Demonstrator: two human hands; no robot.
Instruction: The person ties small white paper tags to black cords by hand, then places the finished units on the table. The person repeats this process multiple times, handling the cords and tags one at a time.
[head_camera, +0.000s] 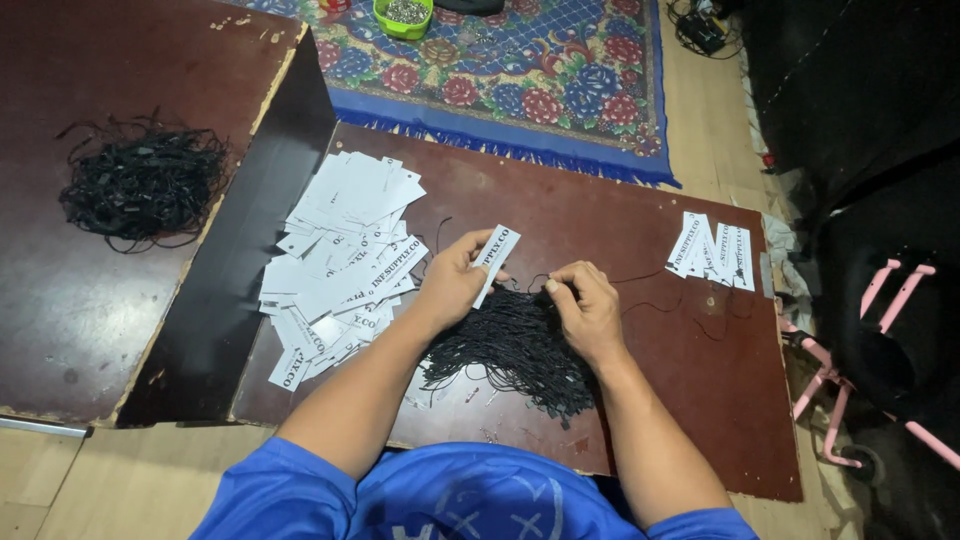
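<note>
My left hand (452, 283) holds a white paper tag (496, 258) with dark printing, tilted upright. My right hand (583, 305) pinches a thin black string (640, 275) that trails off to the right over the board. Between and below both hands lies a heap of black strings (510, 350) on the dark brown board (600, 210). A big loose pile of white tags (345, 260) lies just left of my left hand. A small fanned stack of tags (712, 250) with strings lies at the board's right end.
A second dark board (90, 300) at the left carries another bundle of black strings (140, 185). A flowered blue rug (520, 70) with a green bowl (402, 15) lies beyond. A pink-framed object (880, 330) stands at the right on the wooden floor.
</note>
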